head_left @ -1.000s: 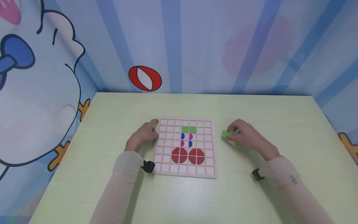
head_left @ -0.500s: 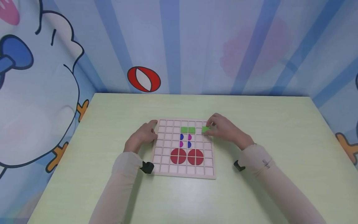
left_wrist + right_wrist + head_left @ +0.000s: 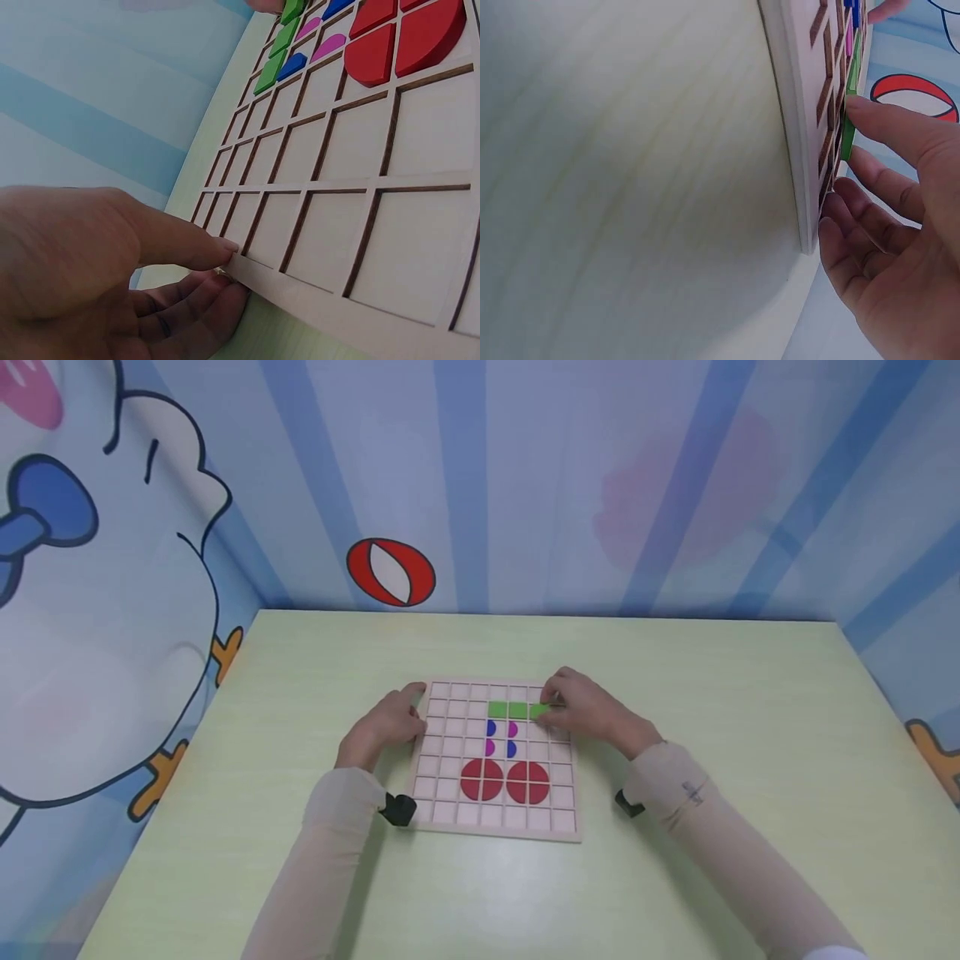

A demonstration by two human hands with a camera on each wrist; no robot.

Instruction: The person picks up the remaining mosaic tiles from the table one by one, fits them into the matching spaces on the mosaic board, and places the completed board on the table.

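Note:
A pale wooden grid board (image 3: 495, 835) lies on the table. My left hand (image 3: 382, 722) holds its left edge; in the left wrist view the thumb (image 3: 199, 244) presses the rim while the other fingers curl below the edge. Over the upper right of the board, my right hand (image 3: 588, 710) pinches a green square tile (image 3: 537, 711) between thumb and finger. That tile sits in line with two green tiles (image 3: 507, 710); whether it lies fully in its cell is hidden by the fingers. Below them are small blue (image 3: 491, 728) and pink (image 3: 512, 729) half-round pieces.
Red quarter pieces (image 3: 472, 769) form two circles on the lower part of the board. The light green table (image 3: 712, 693) extends around it, with a cartoon-printed wall (image 3: 517, 485) behind and at the sides. Each wrist carries a black camera (image 3: 400, 810).
My right hand has moved left from beside the board, carrying the green tile over it to the right end of the green row. The left hand has stayed at the board's edge.

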